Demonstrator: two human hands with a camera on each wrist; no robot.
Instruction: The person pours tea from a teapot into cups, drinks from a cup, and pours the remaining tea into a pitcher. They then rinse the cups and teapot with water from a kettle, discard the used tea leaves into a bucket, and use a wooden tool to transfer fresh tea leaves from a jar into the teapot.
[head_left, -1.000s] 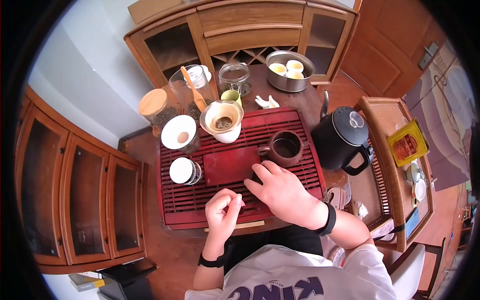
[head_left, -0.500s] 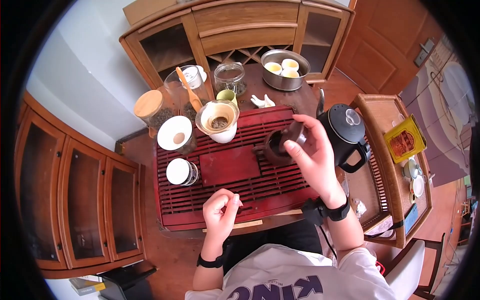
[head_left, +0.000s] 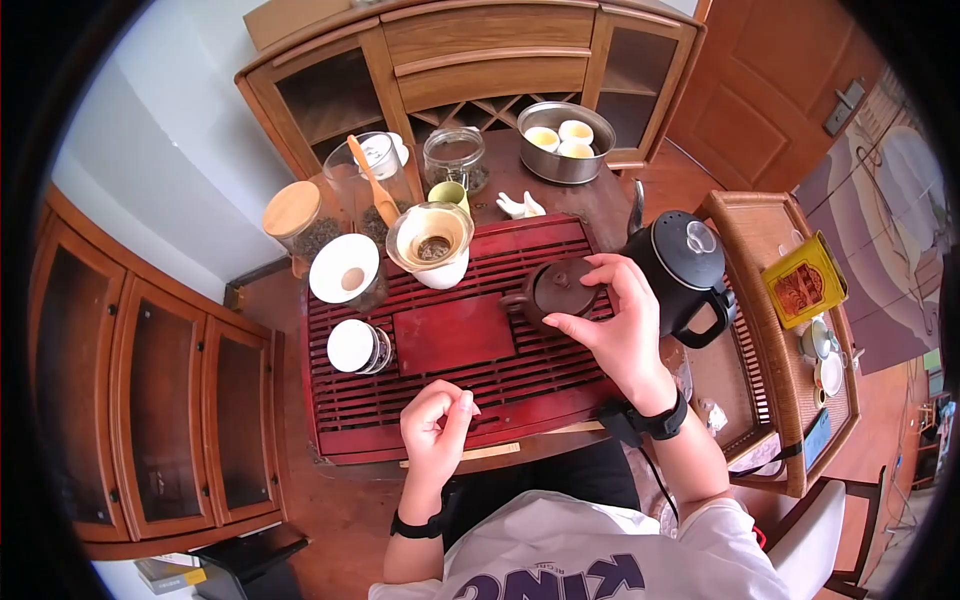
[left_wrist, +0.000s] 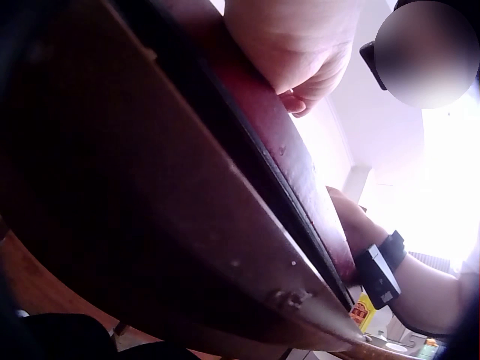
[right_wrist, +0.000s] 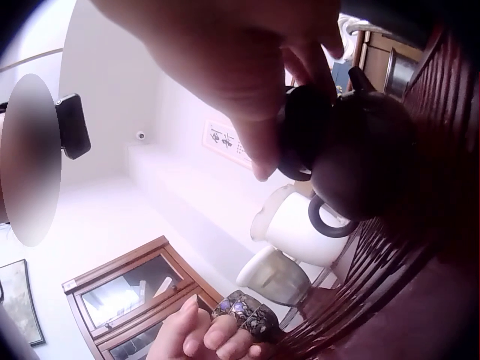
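My right hand (head_left: pixel 625 320) pinches the dark brown lid (head_left: pixel 565 287) of a clay teapot (right_wrist: pixel 364 154) between thumb and fingers. The lid covers the pot's mouth in the head view; from the right wrist it overlaps the rim. A ring handle (right_wrist: pixel 332 217) curves out from the pot, which stands on the right part of the red slatted tea tray (head_left: pixel 455 335). At the tray's front edge, my left hand (head_left: pixel 432 425) idles with loosely curled fingers and holds nothing.
Beyond the pot's right side stands a black kettle (head_left: pixel 685 265). Left on the tray are a strainer on a white cup (head_left: pixel 437 262), a white funnel (head_left: pixel 340 262) and a white-lidded jar (head_left: pixel 355 347). Jars of tea leaves (head_left: pixel 318 235) and a steel bowl (head_left: pixel 568 160) stand behind.
My right hand has left the tray's front area, picked up the lid and moved it from tilted above the pot's right side down and left over the mouth. The left hand stays put.
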